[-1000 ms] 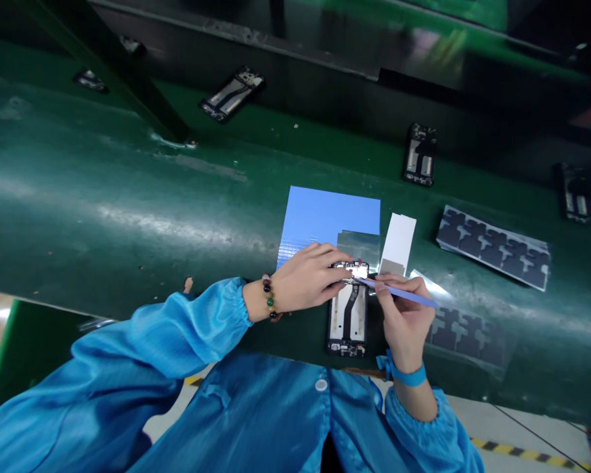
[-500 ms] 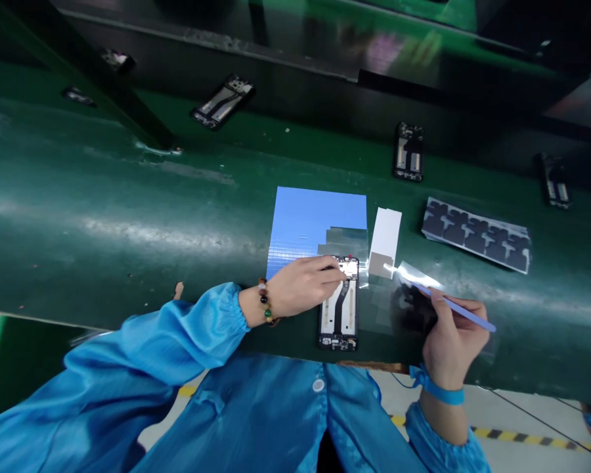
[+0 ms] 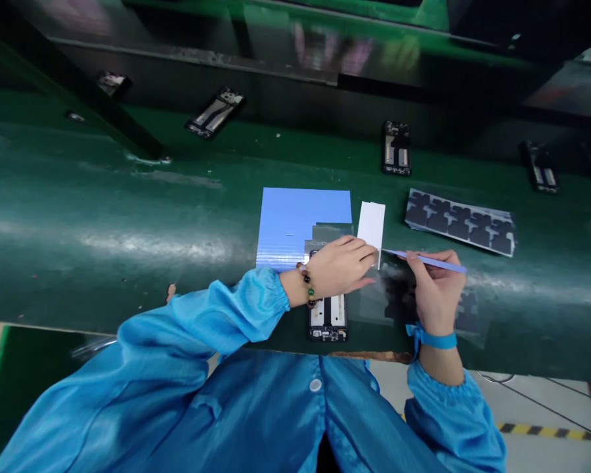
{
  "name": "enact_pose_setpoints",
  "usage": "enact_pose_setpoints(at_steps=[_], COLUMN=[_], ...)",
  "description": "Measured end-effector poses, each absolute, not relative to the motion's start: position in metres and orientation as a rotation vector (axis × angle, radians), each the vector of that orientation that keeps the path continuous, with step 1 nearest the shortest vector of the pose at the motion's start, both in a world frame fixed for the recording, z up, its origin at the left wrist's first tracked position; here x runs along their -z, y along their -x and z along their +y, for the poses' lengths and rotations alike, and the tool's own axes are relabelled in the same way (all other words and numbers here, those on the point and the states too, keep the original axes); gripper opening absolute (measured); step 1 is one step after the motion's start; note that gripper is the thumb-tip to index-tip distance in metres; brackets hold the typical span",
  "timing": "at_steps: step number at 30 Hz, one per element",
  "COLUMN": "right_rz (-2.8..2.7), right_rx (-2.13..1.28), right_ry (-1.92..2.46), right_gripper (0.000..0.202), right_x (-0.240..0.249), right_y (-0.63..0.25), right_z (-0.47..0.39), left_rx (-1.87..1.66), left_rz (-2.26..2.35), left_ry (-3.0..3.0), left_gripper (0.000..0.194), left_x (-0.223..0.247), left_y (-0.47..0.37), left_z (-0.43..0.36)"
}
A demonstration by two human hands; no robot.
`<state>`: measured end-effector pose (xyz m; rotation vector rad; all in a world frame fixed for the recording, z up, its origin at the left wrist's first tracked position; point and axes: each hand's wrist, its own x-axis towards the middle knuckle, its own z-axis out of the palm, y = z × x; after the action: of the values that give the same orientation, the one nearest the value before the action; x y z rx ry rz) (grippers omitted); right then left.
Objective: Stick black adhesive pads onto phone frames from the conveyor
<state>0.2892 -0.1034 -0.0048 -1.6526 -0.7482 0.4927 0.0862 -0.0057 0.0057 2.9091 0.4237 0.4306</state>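
My left hand [image 3: 345, 263] reaches across an opened phone [image 3: 329, 320] and covers its upper half. Its fingertips are at the lower end of a white card [image 3: 372, 223], with the thumb apart from the fingers and nothing seen in its grip. In my right hand [image 3: 438, 289] is a pair of slim purple tweezers [image 3: 433, 263], its tip pointing left to the card's lower edge, close to my left fingertips. Whether the tip holds anything is too small to tell. Below the tweezers lies a clear sheet with black die-cut pieces [image 3: 398, 295], partly behind my right hand.
A blue sheet [image 3: 305, 207] with clear film strips [image 3: 332, 231] on it lies left of the card. A stack of black die-cut sheets [image 3: 460, 222] is at the right. More opened phones [image 3: 396, 148] lie along the back. A slanted post [image 3: 88, 105] stands at left.
My left hand has moved right, from the phone's top to the card's lower end. The tweezers in my right hand have come up and left to the card. The view has shifted slightly.
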Motion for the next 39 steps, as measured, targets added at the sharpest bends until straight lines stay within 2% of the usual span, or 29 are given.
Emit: enact_pose_setpoints(at_steps=[16, 21, 23, 28, 34, 39], right_rz=[-0.632, -0.684, -0.746, -0.822, -0.872, -0.859], right_rx=[-0.579, -0.687, -0.794, -0.926, -0.938, -0.932], right_ry=[1.54, 1.549, 1.555, 1.61, 1.612, 1.618], right_gripper=[0.042, 0.035, 0.033, 0.03, 0.028, 0.028], right_x=[-0.001, -0.015, -0.019, -0.019, -0.01, -0.009], right_y=[-0.287, -0.252, -0.226, -0.176, -0.168, -0.169], right_z=[-0.108, -0.154, -0.178, -0.219, -0.225, -0.223], left_rx=[-0.479, -0.618, -0.601, -0.558, -0.618, -0.619], left_rz=[0.37, 0.489, 0.415, 0.215, 0.313, 0.331], left_ry=[-2.898, -2.748, -2.682, -2.611, -2.609, -2.637], left_gripper=[0.039, 0.014, 0.009, 0.012, 0.006, 0.011], left_x=[-0.006, -0.024, -0.028, -0.02, -0.008, -0.006], left_y=[-0.079, -0.027, 0.002, 0.044, 0.047, 0.047], left_z=[-0.003, -0.019, -0.033, -0.073, -0.093, -0.093])
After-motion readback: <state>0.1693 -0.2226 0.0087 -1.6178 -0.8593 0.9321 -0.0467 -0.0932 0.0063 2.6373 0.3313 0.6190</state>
